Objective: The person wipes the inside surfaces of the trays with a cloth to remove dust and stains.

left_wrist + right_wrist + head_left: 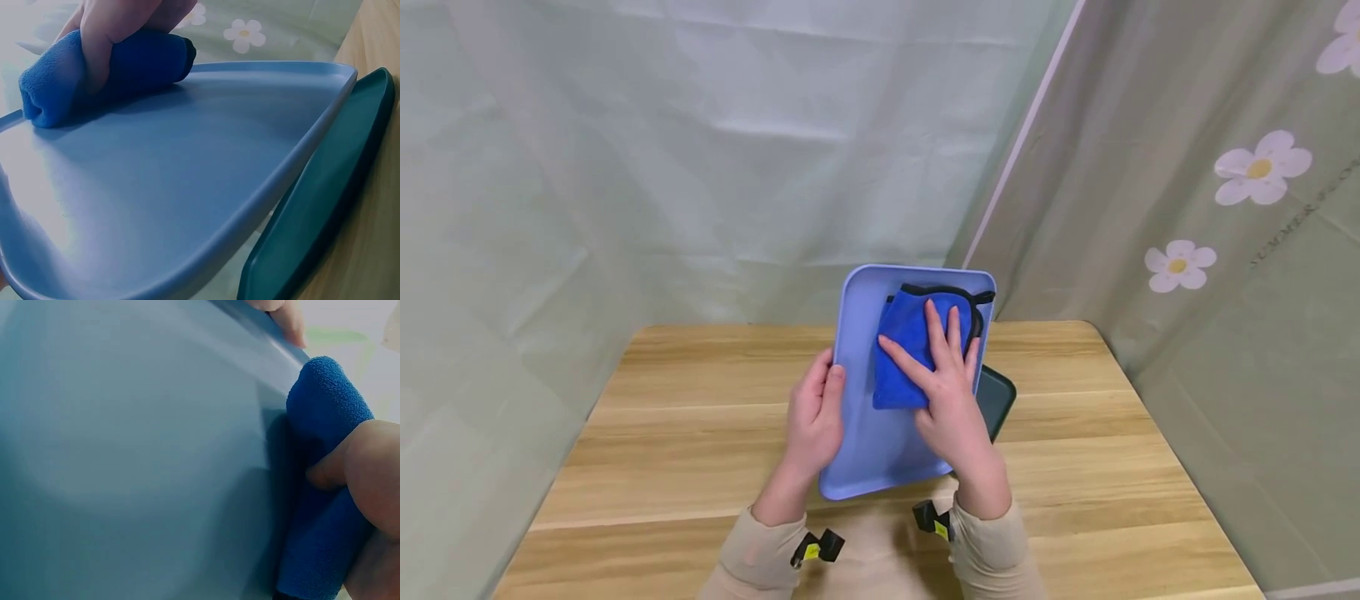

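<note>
My left hand (816,412) grips the left edge of a light blue tray (865,450), its thumb over the rim and most fingers hidden behind. The tray is raised and tilted above the table. Lying on its upper right part is a folded blue cloth (895,375) with black edging. Across that cloth my right hand (951,400) is spread, fingers extended over the top. In the right wrist view the thumb (331,469) of this hand is bent against the cloth's thick folded side (322,537). The left wrist view shows the cloth (53,87) touching the tray's surface.
A dark green tray (997,400) lies on the wooden table (700,433), partly hidden behind the blue tray. Pale curtains (760,167) hang behind the table, and a flowered curtain (1225,333) hangs along the right side.
</note>
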`<state>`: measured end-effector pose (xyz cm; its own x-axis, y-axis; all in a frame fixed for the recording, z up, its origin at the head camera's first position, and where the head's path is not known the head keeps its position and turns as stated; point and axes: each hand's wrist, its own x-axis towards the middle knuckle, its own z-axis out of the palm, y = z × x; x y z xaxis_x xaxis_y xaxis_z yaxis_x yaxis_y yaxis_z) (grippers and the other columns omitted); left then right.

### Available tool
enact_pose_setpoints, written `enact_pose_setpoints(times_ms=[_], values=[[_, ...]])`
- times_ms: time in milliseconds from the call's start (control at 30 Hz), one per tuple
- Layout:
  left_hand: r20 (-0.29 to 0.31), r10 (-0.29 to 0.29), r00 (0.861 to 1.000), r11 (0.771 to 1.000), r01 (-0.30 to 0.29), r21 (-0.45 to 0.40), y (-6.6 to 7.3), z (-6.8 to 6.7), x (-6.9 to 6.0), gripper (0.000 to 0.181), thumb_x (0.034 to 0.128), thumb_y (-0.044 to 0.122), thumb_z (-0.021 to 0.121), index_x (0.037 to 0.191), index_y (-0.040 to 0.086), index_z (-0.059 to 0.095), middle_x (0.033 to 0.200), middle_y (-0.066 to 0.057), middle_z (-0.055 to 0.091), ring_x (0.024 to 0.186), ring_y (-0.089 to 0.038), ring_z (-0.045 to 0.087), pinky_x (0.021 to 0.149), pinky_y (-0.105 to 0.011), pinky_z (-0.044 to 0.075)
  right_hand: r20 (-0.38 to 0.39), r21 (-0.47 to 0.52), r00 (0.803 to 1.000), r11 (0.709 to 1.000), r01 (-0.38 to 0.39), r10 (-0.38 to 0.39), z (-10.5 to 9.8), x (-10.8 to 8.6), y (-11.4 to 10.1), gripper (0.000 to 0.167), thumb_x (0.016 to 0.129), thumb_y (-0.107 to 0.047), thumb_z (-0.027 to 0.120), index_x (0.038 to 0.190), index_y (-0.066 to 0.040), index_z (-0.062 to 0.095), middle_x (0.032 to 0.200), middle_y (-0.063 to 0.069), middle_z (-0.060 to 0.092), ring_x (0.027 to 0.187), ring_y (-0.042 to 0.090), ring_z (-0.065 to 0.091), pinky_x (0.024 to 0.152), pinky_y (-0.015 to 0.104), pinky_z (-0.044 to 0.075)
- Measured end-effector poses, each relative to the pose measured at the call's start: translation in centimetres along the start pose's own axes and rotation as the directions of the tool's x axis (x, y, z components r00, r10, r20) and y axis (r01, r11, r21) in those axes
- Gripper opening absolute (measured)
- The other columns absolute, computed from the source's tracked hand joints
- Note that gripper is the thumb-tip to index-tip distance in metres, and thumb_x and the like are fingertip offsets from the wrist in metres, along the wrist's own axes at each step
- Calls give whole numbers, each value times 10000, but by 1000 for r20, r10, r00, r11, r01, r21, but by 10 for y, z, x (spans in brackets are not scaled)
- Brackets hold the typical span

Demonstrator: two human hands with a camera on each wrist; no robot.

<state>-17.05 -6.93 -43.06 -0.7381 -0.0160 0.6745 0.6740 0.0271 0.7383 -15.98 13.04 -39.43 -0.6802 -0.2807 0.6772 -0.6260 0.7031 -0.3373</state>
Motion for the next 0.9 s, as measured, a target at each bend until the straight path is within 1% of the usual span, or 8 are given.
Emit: enact_pose_setpoints(times_ms=[100, 200, 333, 400, 533, 567, 667, 900], values=[[1, 5, 1000, 1000, -5, 5, 1, 2, 0, 285, 1114, -61, 443, 1330, -62, 629, 956, -151, 666, 867, -227, 619, 766, -234, 513, 11, -3, 1000, 1000, 14, -14, 1, 0, -2, 1047, 670, 297, 547, 1508, -324, 634, 1793, 77, 84, 1623, 445, -45, 1134, 853, -14], [-4, 15, 1000, 1000, -15, 11, 1, 2, -1, 280, 1108, -71, 447, 1314, -57, 637, 827, -101, 559, 783, -210, 559, 695, -235, 457, 19, -3, 999, 1000, 29, -29, 3, 0, -4, 1058, 659, 301, 556, 1508, -324, 634, 1793, 80, 79, 1622, 451, -46, 1138, 848, -9], [-7, 27, 1000, 999, -27, 27, 1, 2, -1, 278, 1103, -81, 451, 1301, -46, 642, 792, -76, 507, 767, -188, 535, 684, -241, 430, 21, 2, 998, 999, 54, -54, 5, 0, -8, 1079, 634, 313, 548, 1502, -320, 640, 1792, 93, 89, 1619, 460, -41, 1137, 848, -7], [-8, 29, 1000, 999, -29, 32, 1, 2, 0, 281, 1101, -83, 453, 1303, -42, 645, 836, -93, 572, 801, -184, 562, 717, -234, 452, 20, 1, 997, 997, 71, -71, 6, 1, -10, 1078, 622, 314, 549, 1494, -312, 647, 1789, 107, 99, 1617, 471, -32, 1131, 855, -3], [-4, 24, 1000, 999, -23, 34, -1, 2, 0, 285, 1102, -75, 456, 1310, -42, 648, 1015, -143, 703, 898, -185, 629, 806, -227, 507, 22, -7, 995, 995, 102, -102, 8, 1, -14, 1072, 609, 304, 566, 1486, -306, 651, 1784, 135, 114, 1609, 498, -15, 1112, 876, 8], [0, 19, 1000, 999, -19, 29, -1, 2, 0, 289, 1107, -67, 451, 1318, -40, 647, 1079, -149, 723, 934, -184, 649, 835, -230, 522, 25, -8, 994, 994, 109, -109, 8, 1, -15, 1073, 606, 301, 568, 1488, -305, 649, 1783, 140, 114, 1607, 504, -14, 1107, 880, 10], [16, 3, 1000, 1000, -3, 12, 0, 2, 0, 298, 1118, -49, 439, 1339, -36, 639, 1153, -157, 737, 970, -177, 679, 851, -231, 548, 35, -12, 992, 992, 122, -122, 10, 1, -18, 1088, 589, 297, 565, 1491, -306, 645, 1782, 145, 112, 1606, 509, -13, 1101, 886, 13], [25, -7, 1000, 1000, 7, -15, 1, 3, 0, 304, 1126, -50, 418, 1343, -43, 630, 1165, -171, 736, 951, -164, 698, 813, -233, 572, 48, -27, 990, 990, 135, -133, 12, 1, -20, 1105, 567, 288, 556, 1488, -315, 647, 1784, 137, 112, 1608, 501, -10, 1108, 879, 18]])
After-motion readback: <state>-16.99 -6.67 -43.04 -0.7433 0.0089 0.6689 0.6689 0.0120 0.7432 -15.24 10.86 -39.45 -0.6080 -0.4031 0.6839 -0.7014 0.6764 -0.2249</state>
